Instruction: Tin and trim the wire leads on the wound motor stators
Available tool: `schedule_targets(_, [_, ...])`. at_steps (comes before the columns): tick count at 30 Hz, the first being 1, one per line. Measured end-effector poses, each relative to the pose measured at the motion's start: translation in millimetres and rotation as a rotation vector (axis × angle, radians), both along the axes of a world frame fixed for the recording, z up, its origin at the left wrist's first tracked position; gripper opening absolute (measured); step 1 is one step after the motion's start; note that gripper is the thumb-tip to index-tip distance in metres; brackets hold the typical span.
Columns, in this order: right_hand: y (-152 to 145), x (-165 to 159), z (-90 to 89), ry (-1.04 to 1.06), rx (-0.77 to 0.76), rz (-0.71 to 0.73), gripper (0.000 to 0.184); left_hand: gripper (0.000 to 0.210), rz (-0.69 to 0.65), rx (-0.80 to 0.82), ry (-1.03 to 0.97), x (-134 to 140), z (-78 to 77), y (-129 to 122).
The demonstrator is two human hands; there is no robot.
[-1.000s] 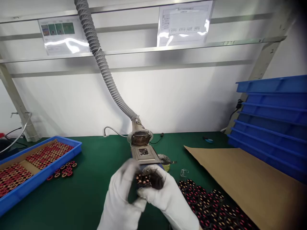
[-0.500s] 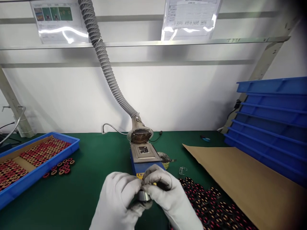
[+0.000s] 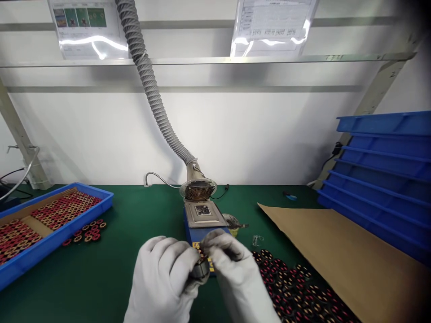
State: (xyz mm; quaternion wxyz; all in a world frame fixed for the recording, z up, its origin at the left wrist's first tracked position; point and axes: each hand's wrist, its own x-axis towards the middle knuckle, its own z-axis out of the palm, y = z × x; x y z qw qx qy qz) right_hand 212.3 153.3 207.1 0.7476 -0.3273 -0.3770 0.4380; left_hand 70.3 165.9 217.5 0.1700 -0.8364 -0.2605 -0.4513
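Observation:
My gloved left hand (image 3: pixel 164 273) is closed around a small grey metallic round part (image 3: pixel 201 269). Copper and dark bits show at the part's upper end, too small to make out. My gloved right hand (image 3: pixel 230 264) is beside it with thumb and fingertips pinched together close to that upper end. What is between those fingertips is hidden. Directly behind both hands stands a blue solder pot (image 3: pixel 205 215) with a metal top plate, partly covered by the gloves. Black ring-shaped parts (image 3: pixel 292 287) with red and tan faces lie spread to the right of my right hand.
A blue tray (image 3: pixel 101 197) of red and tan ring parts stands at the left, with several loose rings (image 3: pixel 90 232) beside it. Brown cardboard (image 3: pixel 336 242) and stacked blue trays (image 3: pixel 384 179) are at the right. A grey hose (image 3: pixel 158 103) drops to a hood.
My right fingertips have drawn slightly apart from the part in my left hand. The part has tilted, and its copper end shows more. The view has shifted slightly.

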Motion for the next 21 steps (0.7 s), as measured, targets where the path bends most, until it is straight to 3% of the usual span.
schedule_targets(2, [-0.5,6.1,-0.4,0.197,-0.028,-0.080,0.013,0.014,0.015,-0.002,-0.017,0.8,0.0,-1.0])
schedule_targets(4, [1.5,9.1,-1.7,0.209,-0.049,-0.073,0.020,0.015,0.045,0.000,-0.038,0.8,-0.9,-1.4])
schedule_targets(8, [7.3,-4.8,-4.6,0.049,-0.151,0.288,0.034,0.018,0.081,0.033,-0.056,-0.8,-5.2,0.3])
schedule_targets(10, [7.5,-14.4,-5.3,0.150,-0.165,0.414,0.035,0.023,0.046,-0.064,-0.080,-3.6,-6.9,2.3])
schedule_targets(12, [5.9,-20.1,-6.3,0.258,-0.164,0.482,0.035,0.029,-0.054,-0.259,-0.146,-8.0,-7.4,5.1])
schedule_targets(14, [4.7,-22.0,-8.7,0.320,-0.177,0.507,0.034,0.030,-0.211,-0.442,-0.216,-13.0,-6.5,8.4])
schedule_targets(16, [5.2,-23.0,-12.6,0.344,-0.203,0.482,0.036,0.026,-0.342,-0.514,-0.253,-17.4,-5.1,10.9])
schedule_targets(19, [7.8,-26.5,-18.4,0.360,-0.229,0.426,0.040,0.023,-0.303,-0.447,-0.266,-21.4,-4.0,10.8])
schedule_targets(21, [8.1,-28.5,-19.4,0.402,-0.225,0.461,0.039,0.018,-0.235,-0.411,-0.302,-23.6,-4.0,8.6])
